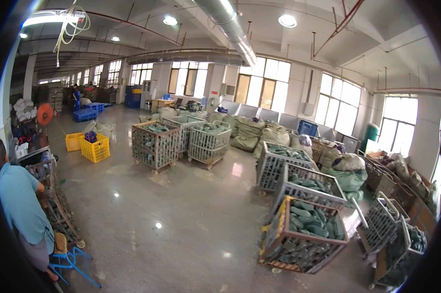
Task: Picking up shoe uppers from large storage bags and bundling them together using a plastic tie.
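Neither of my hands shows in the head view, so what they hold or touch is hidden. Closest on the right stands a wheeled cage cart (pixel 303 239) with a brown rim, heaped with green sole-shaped pieces (pixel 314 219). Behind it are a grey cart (pixel 335 183) and another grey cart (pixel 269 171), both loaded with similar green pieces. Across the floor, a brown slatted cart (pixel 155 146) and a pale cart (pixel 208 146) stand close together, also filled.
At the left, a person in a blue shirt (pixel 25 200) leans over a cart (pixel 59 210) beside a blue-legged stool (pixel 71 261). Yellow crates (pixel 96 150) sit on the floor. Stuffed sacks (pixel 250 133) line the window wall. More carts (pixel 401 249) stand at the far right.
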`<move>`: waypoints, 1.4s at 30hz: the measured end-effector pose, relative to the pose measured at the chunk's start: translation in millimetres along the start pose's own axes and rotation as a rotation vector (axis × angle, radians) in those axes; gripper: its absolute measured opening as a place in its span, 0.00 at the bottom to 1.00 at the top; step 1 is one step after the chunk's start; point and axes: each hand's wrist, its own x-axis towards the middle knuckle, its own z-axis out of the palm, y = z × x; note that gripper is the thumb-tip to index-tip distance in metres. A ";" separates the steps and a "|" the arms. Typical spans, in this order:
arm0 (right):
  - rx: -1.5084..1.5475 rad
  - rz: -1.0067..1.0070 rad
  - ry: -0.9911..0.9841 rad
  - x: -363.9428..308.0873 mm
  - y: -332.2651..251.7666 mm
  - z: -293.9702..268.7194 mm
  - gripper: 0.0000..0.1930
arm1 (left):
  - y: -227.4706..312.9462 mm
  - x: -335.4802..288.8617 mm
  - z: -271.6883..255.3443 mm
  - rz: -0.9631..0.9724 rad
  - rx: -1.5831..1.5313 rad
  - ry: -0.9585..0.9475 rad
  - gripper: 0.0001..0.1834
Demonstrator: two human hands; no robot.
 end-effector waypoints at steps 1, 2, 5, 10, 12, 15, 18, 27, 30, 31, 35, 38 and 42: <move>-0.159 0.004 0.101 22.9 15.1 -4.4 0.13 | 4.7 12.3 -5.4 0.045 0.296 -0.015 0.16; -0.163 -0.007 0.084 48.3 16.8 -16.8 0.13 | -1.8 31.8 -17.9 -0.089 0.583 -0.103 0.19; -0.420 0.084 -0.092 111.5 -2.0 -68.1 0.13 | 29.9 73.5 -14.4 0.089 0.607 -0.139 0.25; -0.421 -0.069 -0.209 222.1 -3.9 -90.0 0.14 | 118.8 170.5 60.2 0.248 0.083 -0.416 0.32; -0.253 -0.230 -0.210 265.1 0.3 -85.8 0.16 | 193.1 194.7 78.1 0.151 0.427 -0.620 0.23; -0.153 -0.087 -0.065 317.0 -31.0 -122.8 0.14 | 158.3 286.3 71.9 0.363 0.567 -0.644 0.15; 0.507 0.050 -0.031 365.3 12.3 -157.8 0.10 | 152.5 365.8 59.0 0.345 0.348 -0.398 0.17; -0.201 -0.203 0.219 582.5 95.1 -151.3 0.09 | 316.1 505.2 47.0 0.101 0.232 -0.717 0.15; 1.050 0.449 0.287 670.3 39.8 -166.3 0.12 | 326.9 566.5 33.1 0.040 0.220 -0.746 0.14; 1.309 0.538 0.082 694.8 20.4 -179.6 0.15 | 326.7 584.1 26.4 -0.042 0.171 -0.750 0.14; 1.601 0.433 -0.196 789.0 -3.3 -167.7 0.15 | 318.7 648.7 -20.9 -0.080 -0.178 -0.277 0.13; 1.498 0.324 -0.495 855.5 -36.4 -172.1 0.14 | 333.4 697.7 -63.0 -0.111 -0.495 -0.167 0.13; 1.062 0.087 -0.852 949.6 -45.6 -141.9 0.13 | 329.1 769.8 -116.8 -0.078 -0.791 -0.068 0.13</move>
